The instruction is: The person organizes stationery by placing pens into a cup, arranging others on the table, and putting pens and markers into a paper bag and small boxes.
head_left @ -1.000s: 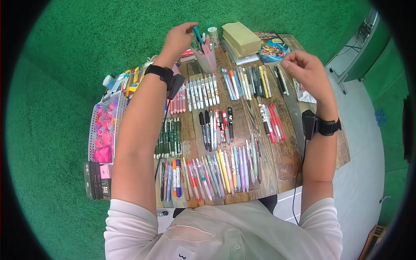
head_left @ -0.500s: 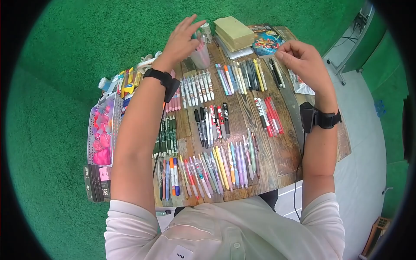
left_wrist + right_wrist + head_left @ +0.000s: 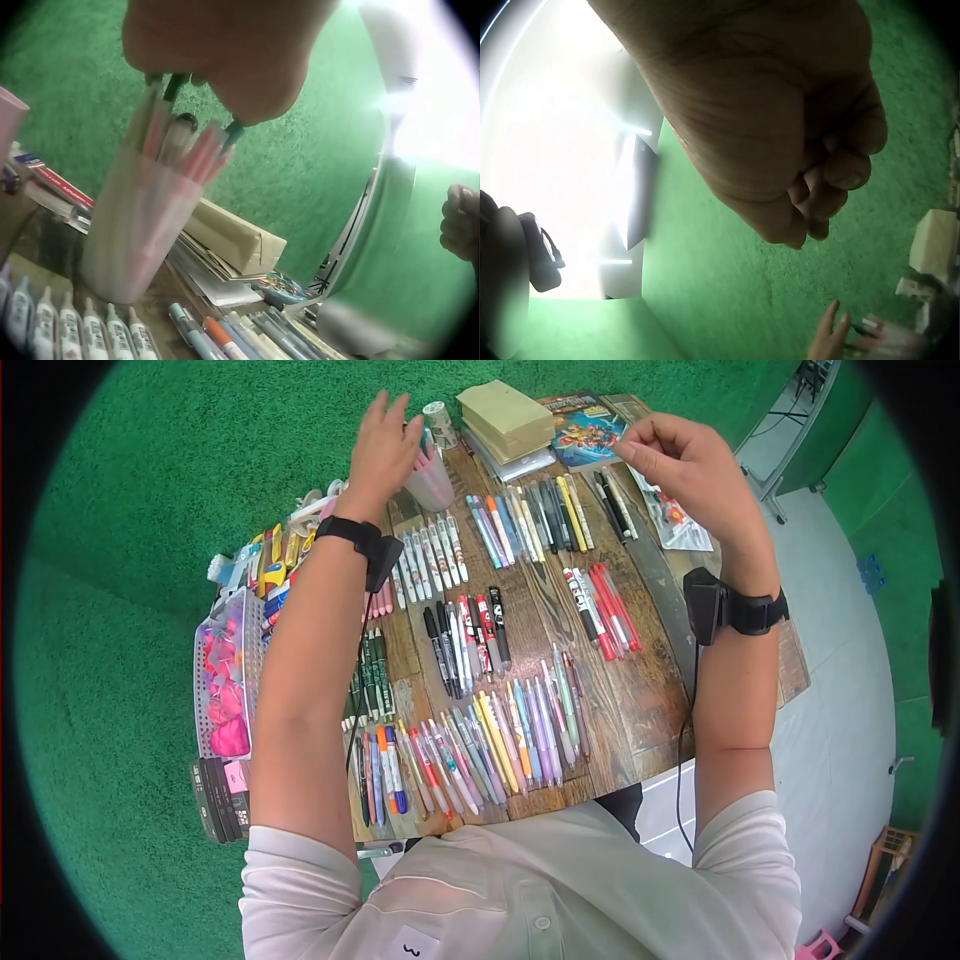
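Note:
My left hand (image 3: 385,458) is beside a translucent cup (image 3: 430,485) at the table's back left, fingers spread and pointing away. In the left wrist view, that hand (image 3: 232,52) is above pink, white and green pens in the cup (image 3: 135,225); whether it touches them I cannot tell. My right hand (image 3: 690,475) hovers over the back right, near a clear packet (image 3: 680,525). Its fingers curl loosely with nothing visible between them, and the right wrist view shows this hand (image 3: 757,127) from the palm side.
Rows of pens (image 3: 480,755) lie across the wooden table (image 3: 640,705). Yellow paper blocks (image 3: 507,420), a colourful booklet (image 3: 587,438) and a patterned roll (image 3: 438,425) stand or lie at the back. A basket of pink items (image 3: 225,690) is at the left edge.
My left hand has let go of a teal pen at the cup, and its fingers have spread. The head view has shifted, so the table's things appear further left. My right hand stays raised and curled.

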Available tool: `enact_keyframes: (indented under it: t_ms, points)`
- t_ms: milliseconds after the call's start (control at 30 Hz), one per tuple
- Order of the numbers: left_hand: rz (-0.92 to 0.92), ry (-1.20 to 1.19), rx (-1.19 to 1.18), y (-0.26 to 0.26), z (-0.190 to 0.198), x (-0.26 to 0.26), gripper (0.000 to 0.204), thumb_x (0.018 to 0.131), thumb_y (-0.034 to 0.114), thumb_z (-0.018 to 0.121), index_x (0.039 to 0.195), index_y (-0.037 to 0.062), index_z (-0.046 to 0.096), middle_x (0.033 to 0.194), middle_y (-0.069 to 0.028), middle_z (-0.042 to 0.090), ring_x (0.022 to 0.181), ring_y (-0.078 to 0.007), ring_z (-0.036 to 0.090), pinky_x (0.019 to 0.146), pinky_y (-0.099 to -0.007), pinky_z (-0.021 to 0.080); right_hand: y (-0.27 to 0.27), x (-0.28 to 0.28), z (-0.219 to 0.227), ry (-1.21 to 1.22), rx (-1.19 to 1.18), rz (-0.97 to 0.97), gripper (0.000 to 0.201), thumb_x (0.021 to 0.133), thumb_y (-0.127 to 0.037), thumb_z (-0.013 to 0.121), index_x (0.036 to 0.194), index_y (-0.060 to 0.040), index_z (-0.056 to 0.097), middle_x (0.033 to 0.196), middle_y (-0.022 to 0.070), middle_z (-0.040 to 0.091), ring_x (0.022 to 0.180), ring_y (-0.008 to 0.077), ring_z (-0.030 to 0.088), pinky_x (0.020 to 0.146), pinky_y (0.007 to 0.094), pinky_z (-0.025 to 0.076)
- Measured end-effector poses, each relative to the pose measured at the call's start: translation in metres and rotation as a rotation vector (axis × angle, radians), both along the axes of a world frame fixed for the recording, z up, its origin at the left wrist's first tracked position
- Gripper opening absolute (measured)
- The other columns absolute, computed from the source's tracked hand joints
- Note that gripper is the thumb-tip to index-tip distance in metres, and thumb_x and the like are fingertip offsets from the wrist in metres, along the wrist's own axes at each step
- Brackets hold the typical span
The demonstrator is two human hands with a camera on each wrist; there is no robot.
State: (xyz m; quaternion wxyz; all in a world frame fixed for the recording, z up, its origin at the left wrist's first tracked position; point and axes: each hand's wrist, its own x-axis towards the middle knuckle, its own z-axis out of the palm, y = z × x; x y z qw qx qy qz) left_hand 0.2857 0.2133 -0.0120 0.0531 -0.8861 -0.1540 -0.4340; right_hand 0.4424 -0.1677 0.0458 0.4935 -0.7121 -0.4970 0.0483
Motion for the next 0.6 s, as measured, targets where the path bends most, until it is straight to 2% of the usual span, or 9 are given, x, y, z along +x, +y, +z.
enact_keyframes:
  t_ms: [67, 200, 267, 367, 400, 467, 500, 567, 600]
  points:
    - [-0.014, 0.2, -0.141, 0.004, -0.004, 0.0, 0.056, 0.103, 0.044, 0.053, 0.15, 0.0119, 0.053, 0.159, -0.022, 0.043, 0.147, -0.0434, 0.039, 0.121, -0.0539, 0.031, 0.001, 0.001, 0.0, -0.03, -0.001, -0.004, 0.029, 0.092, -0.03, 0.074, 0.096, -0.0014, 0.072, 0.072, 0.0008, 0.061, 0.066, 0.0089, 0.053, 0.061, 0.0288, 0.044]
    - [-0.047, 0.289, -0.204, 0.005, 0.0, 0.002, 0.06, 0.105, 0.051, 0.048, 0.148, 0.0095, 0.055, 0.158, -0.0228, 0.044, 0.145, -0.0414, 0.042, 0.12, -0.057, 0.03, -0.002, 0.001, 0.001, -0.045, -0.007, -0.011, 0.029, 0.092, -0.03, 0.073, 0.097, -0.0014, 0.072, 0.073, 0.0016, 0.063, 0.066, 0.0091, 0.054, 0.061, 0.0288, 0.044]
    - [-0.149, 0.319, -0.295, 0.004, 0.006, 0.004, 0.062, 0.106, 0.055, 0.042, 0.145, 0.0091, 0.058, 0.157, -0.021, 0.046, 0.144, -0.0385, 0.045, 0.119, -0.0597, 0.029, -0.003, 0.003, 0.002, -0.007, -0.036, -0.027, 0.03, 0.091, -0.03, 0.073, 0.097, -0.0004, 0.072, 0.072, 0.0014, 0.062, 0.066, 0.0095, 0.054, 0.061, 0.0291, 0.045]
    - [-0.064, 0.152, -0.093, -0.003, 0.017, 0.005, 0.054, 0.105, 0.05, 0.047, 0.14, 0.0111, 0.062, 0.15, -0.0178, 0.055, 0.138, -0.0379, 0.051, 0.117, -0.0556, 0.033, 0.004, 0.014, -0.011, -0.03, -0.038, -0.085, 0.031, 0.09, -0.03, 0.073, 0.097, 0.0002, 0.073, 0.071, 0.0049, 0.064, 0.065, 0.0137, 0.056, 0.062, 0.0321, 0.046]
    - [-0.067, 0.151, -0.095, -0.011, 0.024, 0.005, 0.054, 0.105, 0.05, 0.047, 0.14, 0.0111, 0.062, 0.15, -0.0178, 0.055, 0.138, -0.0379, 0.051, 0.117, -0.0556, 0.033, 0.007, 0.018, -0.016, -0.031, -0.041, -0.087, 0.031, 0.09, -0.03, 0.073, 0.097, 0.0002, 0.073, 0.071, 0.0049, 0.064, 0.065, 0.0137, 0.056, 0.062, 0.0321, 0.046]
    - [-0.192, 0.015, -0.004, -0.034, 0.036, 0.004, 0.041, 0.102, 0.04, 0.057, 0.127, 0.0105, 0.07, 0.132, -0.0148, 0.067, 0.126, -0.0362, 0.059, 0.109, -0.0502, 0.043, 0.013, 0.026, -0.028, -0.112, -0.218, -0.16, 0.031, 0.088, -0.031, 0.07, 0.095, -0.0011, 0.074, 0.077, 0.0128, 0.07, 0.07, 0.0233, 0.066, 0.067, 0.0389, 0.052]
    - [-0.192, 0.012, -0.008, -0.052, 0.041, 0.0, 0.041, 0.102, 0.04, 0.057, 0.127, 0.0105, 0.07, 0.132, -0.0148, 0.067, 0.126, -0.0362, 0.059, 0.109, -0.0502, 0.043, 0.017, 0.028, -0.035, -0.115, -0.222, -0.16, 0.031, 0.088, -0.031, 0.07, 0.095, -0.0011, 0.074, 0.077, 0.0128, 0.07, 0.07, 0.0233, 0.066, 0.067, 0.0389, 0.052]
    - [-0.259, 0.087, -0.094, -0.094, 0.045, -0.009, 0.03, 0.098, 0.028, 0.063, 0.111, 0.0028, 0.073, 0.118, -0.0161, 0.071, 0.113, -0.0354, 0.065, 0.096, -0.0444, 0.051, 0.027, 0.03, -0.05, -0.29, -0.424, -0.365, 0.03, 0.087, -0.032, 0.068, 0.094, -0.0037, 0.076, 0.089, 0.0192, 0.073, 0.083, 0.0333, 0.072, 0.076, 0.0445, 0.056]
    - [-0.258, 0.081, -0.097, -0.106, 0.04, -0.012, 0.03, 0.098, 0.028, 0.063, 0.111, 0.0028, 0.073, 0.118, -0.0161, 0.071, 0.113, -0.0354, 0.065, 0.096, -0.0444, 0.051, 0.035, 0.032, -0.058, -0.282, -0.534, -0.387, 0.031, 0.086, -0.034, 0.067, 0.095, -0.0054, 0.077, 0.095, 0.0195, 0.075, 0.095, 0.0364, 0.073, 0.082, 0.0457, 0.058]
